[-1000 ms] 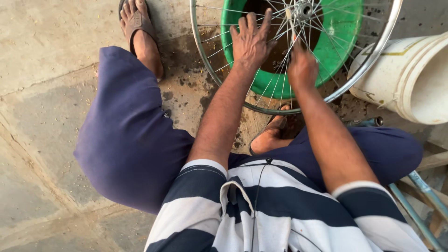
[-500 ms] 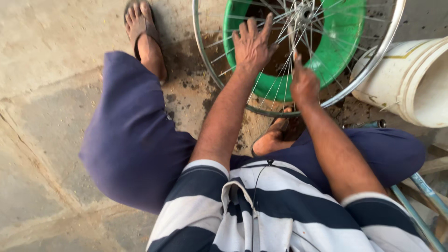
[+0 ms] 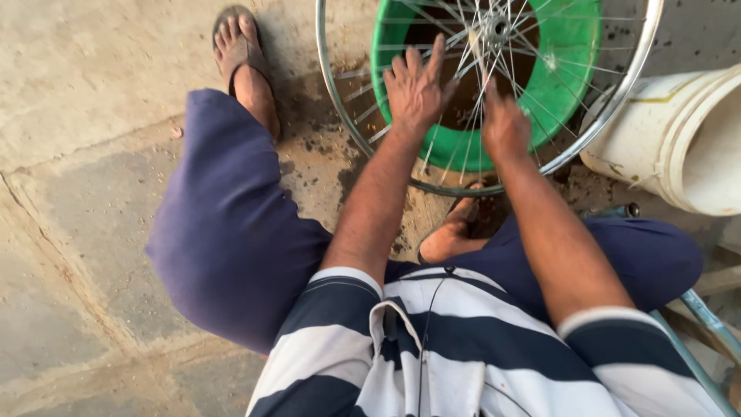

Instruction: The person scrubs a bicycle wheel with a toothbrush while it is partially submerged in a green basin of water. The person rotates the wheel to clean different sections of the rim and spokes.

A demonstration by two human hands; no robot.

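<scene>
- Since half a second ago, both hands have crept up the spokes toward the hub.
- Left hand [image 3: 414,91]: fingers spread flat on the spokes, nothing clasped.
- Right hand [image 3: 503,127]: grip looks pinched on a spoke; cannot tell for sure.
- Wheel [image 3: 340,116] lies at 12 o'clock over a green tub [image 3: 567,73], white bucket [image 3: 679,139] at 2 o'clock.
- Likely light; rim stiff, spokes thin and springy. Best held by the rim.
</scene>
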